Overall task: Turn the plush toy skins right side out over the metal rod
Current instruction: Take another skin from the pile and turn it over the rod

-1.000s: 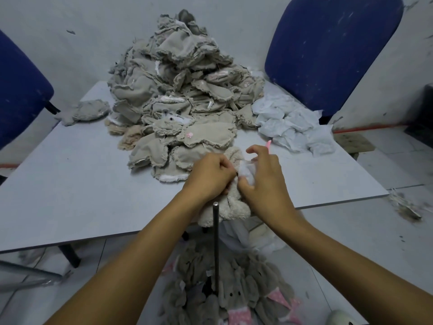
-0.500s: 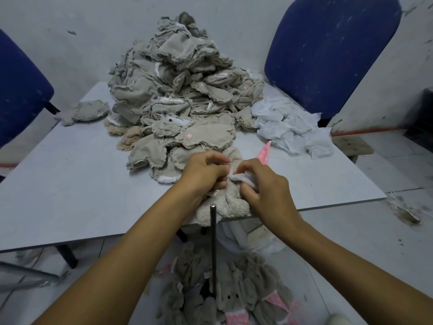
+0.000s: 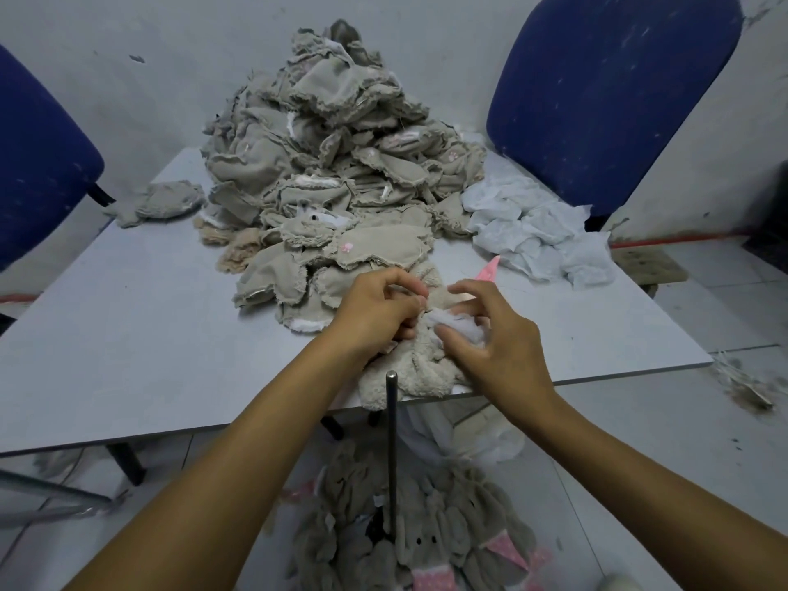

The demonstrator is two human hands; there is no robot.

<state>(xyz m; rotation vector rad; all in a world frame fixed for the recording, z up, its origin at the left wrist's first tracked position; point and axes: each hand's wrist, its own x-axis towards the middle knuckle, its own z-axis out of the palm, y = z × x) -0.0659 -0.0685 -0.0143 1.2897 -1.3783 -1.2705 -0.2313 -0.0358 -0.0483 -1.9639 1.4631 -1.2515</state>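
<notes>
A cream plush toy skin (image 3: pixel 409 373) is held at the near edge of the grey bench (image 3: pixel 140 334), just beyond the top of the upright metal rod (image 3: pixel 391 445). The rod is seen rising from the floor in front of the bench, its rounded tip apart from the skin and bare. The skin's fuzzy side is shown, bunched and drooping slightly over the bench edge.

The left hand (image 3: pixel 375 311) is curled, and the upper edge of the skin is pinched between its thumb and fingers. The right hand (image 3: pixel 490 339) is placed just beside it; a white patch of fabric (image 3: pixel 454 324) on the skin is gripped between its thumb and bent fingers, while the index finger is arched above. A pink pointed piece (image 3: pixel 488 270) is visible just behind the right hand.

Behind the hands, a tall heap of inside-out tan skins (image 3: pixel 332 164) is piled on the bench, with a single skin (image 3: pixel 166 202) lying apart at its left. A mound of white fabric pieces (image 3: pixel 537 232) is set at the heap's right. On the floor around the base of the rod, finished grey plush toys (image 3: pixel 426 543) with pink spotted parts are gathered. Two blue chair backs (image 3: pixel 609 87) are seen, one on each side of the bench.
</notes>
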